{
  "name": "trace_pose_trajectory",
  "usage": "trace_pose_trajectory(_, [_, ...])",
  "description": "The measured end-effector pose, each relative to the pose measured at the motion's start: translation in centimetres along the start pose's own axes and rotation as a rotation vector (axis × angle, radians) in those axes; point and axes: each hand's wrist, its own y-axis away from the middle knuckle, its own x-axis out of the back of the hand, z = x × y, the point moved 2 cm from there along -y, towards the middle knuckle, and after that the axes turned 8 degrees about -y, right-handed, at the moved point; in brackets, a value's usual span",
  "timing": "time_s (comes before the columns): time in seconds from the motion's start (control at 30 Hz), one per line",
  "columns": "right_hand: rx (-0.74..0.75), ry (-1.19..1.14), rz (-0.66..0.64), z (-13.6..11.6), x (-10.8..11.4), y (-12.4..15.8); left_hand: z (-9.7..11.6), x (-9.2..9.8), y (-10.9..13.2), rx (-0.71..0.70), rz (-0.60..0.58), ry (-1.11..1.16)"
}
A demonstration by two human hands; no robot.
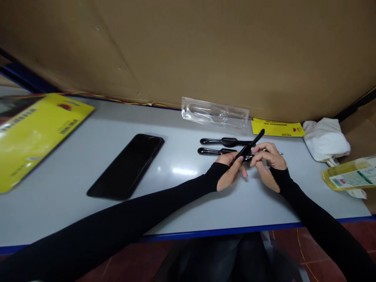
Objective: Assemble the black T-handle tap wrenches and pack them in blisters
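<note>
Both hands are over the table's right half. My left hand [232, 171] is closed on a black tool [255, 140], its thumb on top and the tool tilted up to the right. Close beside it, my right hand [268, 160] has its fingers curled at the tool's side, near a small shiny metal part; what the fingertips grip is too small to tell. Behind the hands lie two more black tools, the farther one [227, 142] and the nearer one [214, 151], side by side, their right ends partly hidden.
A clear plastic blister [216, 114] and a yellow card [277, 128] lie along the cardboard wall. To the right are a white cloth [326, 139] and a yellow liquid bottle [349, 176]. A black phone [127, 166] and a large yellow package [38, 137] lie left.
</note>
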Motion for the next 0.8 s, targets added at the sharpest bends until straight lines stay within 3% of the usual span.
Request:
trace_pose_trajectory(0.47, [0.035, 0.051, 0.005, -0.38, 0.04, -0.21, 0.01, -0.03, 0.02, 0.001, 0.002, -0.014])
trace_pose_trajectory(0.63, [-0.062, -0.033, 0.048, -0.25, 0.09, -0.05, -0.06, 0.03, -0.11, -0.001, 0.008, 0.011])
trace_pose_trajectory(0.8, [-0.002, -0.036, 0.056, -0.31, 0.28, -0.18, -0.08, 0.01, -0.14, 0.000, 0.017, 0.006])
